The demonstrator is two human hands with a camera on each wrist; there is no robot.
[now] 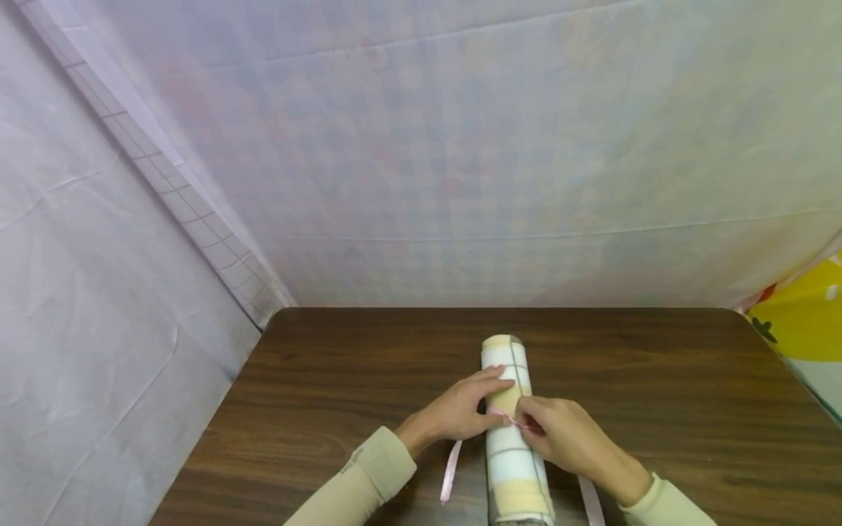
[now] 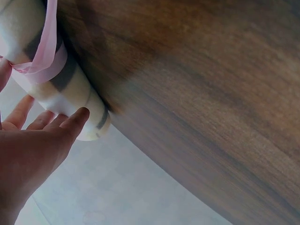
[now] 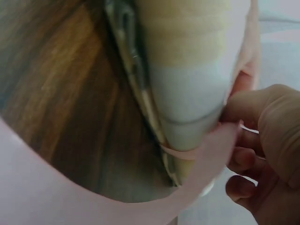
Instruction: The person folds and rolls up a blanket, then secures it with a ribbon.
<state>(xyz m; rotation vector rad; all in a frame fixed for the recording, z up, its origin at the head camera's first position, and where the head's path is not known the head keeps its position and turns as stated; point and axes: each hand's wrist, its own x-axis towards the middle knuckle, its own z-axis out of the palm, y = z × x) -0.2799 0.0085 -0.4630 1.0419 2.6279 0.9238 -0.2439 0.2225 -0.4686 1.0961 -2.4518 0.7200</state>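
Note:
A rolled-up mat [image 1: 516, 467], white and pale yellow with thin grey lines, lies lengthwise on the table. A pink ribbon [image 2: 46, 70] wraps round its middle. The left hand [image 1: 460, 409] rests on the roll from the left, fingers extended over it and the thumb at the ribbon. From the right, the right hand [image 1: 569, 435] pinches the ribbon [image 3: 211, 154] between thumb and fingers, close against the top of the roll. One ribbon tail [image 1: 450, 471] hangs left of the roll; another tail [image 1: 591, 500] shows under the right wrist.
Under the roll is a dark brown wood-grain table [image 1: 329, 380]. A pale checked cloth [image 1: 460, 183] hangs behind its far edge, and a white cloth [image 1: 99, 329] hangs on the left. A yellow printed item [image 1: 805, 314] is beyond the right edge.

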